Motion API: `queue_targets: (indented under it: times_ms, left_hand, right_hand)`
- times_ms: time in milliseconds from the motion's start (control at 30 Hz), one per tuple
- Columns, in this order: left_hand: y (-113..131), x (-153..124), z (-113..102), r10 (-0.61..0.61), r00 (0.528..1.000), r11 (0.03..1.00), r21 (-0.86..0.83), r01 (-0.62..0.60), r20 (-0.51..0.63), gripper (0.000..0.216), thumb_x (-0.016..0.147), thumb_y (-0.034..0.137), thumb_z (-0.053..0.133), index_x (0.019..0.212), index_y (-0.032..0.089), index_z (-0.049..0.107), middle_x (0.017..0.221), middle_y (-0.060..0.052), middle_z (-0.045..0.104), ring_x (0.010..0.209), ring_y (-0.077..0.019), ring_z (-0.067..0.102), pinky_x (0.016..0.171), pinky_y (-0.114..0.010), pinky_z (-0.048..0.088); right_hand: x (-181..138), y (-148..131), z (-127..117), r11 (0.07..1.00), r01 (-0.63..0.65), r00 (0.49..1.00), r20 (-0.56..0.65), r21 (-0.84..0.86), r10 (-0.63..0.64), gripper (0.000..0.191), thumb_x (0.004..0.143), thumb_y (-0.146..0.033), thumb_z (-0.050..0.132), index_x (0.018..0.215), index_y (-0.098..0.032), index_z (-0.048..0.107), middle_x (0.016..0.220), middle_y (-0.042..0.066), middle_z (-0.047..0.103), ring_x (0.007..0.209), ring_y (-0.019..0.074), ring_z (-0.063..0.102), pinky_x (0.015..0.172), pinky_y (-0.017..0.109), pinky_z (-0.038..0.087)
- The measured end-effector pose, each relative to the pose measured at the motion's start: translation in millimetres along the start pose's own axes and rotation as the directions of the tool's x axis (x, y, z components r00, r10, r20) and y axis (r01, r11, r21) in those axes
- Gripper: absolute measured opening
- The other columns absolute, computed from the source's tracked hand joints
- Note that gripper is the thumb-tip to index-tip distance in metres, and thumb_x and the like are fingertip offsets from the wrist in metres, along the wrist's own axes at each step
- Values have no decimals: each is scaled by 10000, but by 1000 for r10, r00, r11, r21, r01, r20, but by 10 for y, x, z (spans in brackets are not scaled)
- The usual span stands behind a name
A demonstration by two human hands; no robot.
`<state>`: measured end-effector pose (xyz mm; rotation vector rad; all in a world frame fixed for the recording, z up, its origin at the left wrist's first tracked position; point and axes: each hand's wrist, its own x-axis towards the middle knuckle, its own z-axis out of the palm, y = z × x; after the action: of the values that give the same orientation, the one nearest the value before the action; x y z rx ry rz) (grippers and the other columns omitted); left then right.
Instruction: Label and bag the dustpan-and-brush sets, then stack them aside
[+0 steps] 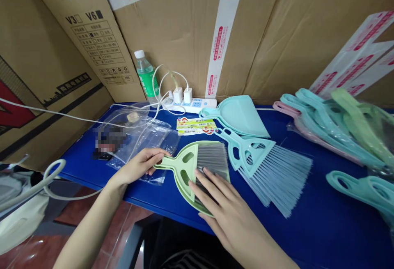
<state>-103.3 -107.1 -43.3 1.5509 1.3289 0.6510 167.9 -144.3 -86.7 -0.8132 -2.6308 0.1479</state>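
A light green hand brush (188,164) with grey bristles lies on a matching green dustpan (181,187), near the front edge of the blue table. My left hand (142,163) is closed round the stacked handles of the two. Flat over the bristles rests my right hand (220,199), its fingers stretched out and touching the brush. Just right of them lie blue brushes (255,154), with bristles fanned toward the right. Behind these a blue dustpan (241,115) sits face down or flat; I cannot tell which.
Clear plastic bags (138,133) lie at the left. A power strip (197,104) with white plugs, a green-labelled bottle (147,76) and colourful paper labels (195,126) stand or lie at the back. Several wrapped dustpan sets (335,125) fill the right. Cardboard boxes (184,35) wall the back.
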Motion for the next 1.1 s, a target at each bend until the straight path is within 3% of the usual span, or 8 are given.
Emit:
queue_targets:
  times_ms: [300,500,600,800,1100]
  left_hand:
    - [22,2,-17,-19,1000,1000,-2,19,7,461,852,520,537,1028,119,680,534,63,403,441,-65,315,391,-172,229]
    - [33,-9,4,-44,999,998,-43,44,-8,450,831,526,562,1019,135,683,564,58,416,456,-66,299,388,-174,225]
    - [37,-12,17,-59,998,997,-54,57,-25,444,829,533,564,1016,148,686,588,52,432,465,-66,313,391,-174,236]
    - [12,-22,24,-95,995,991,-95,92,-33,484,830,566,555,1051,152,671,578,59,434,442,-65,355,387,-176,275]
    - [-19,-14,15,-61,997,996,-69,64,53,540,879,572,500,1122,107,629,449,84,401,391,-77,335,375,-176,256]
  right_hand:
    - [20,-1,-74,998,-20,998,53,53,17,543,973,-279,436,1501,-216,321,1547,21,328,1409,264,324,1055,465,454]
    - [235,77,-370,998,23,990,137,51,-29,485,954,-396,489,1373,-156,529,1468,85,468,1365,327,392,1068,541,415]
    - [426,171,-404,999,13,986,168,38,-20,579,941,-405,503,1432,-105,441,1517,131,367,1419,336,275,1114,560,330]
    - [599,322,-243,989,-70,950,312,130,26,803,911,-574,459,1511,-86,244,1579,134,108,1448,351,40,1141,607,189]
    - [525,297,-150,989,-80,948,317,122,37,755,948,-550,380,1521,-90,207,1588,119,55,1454,318,6,1157,590,143]
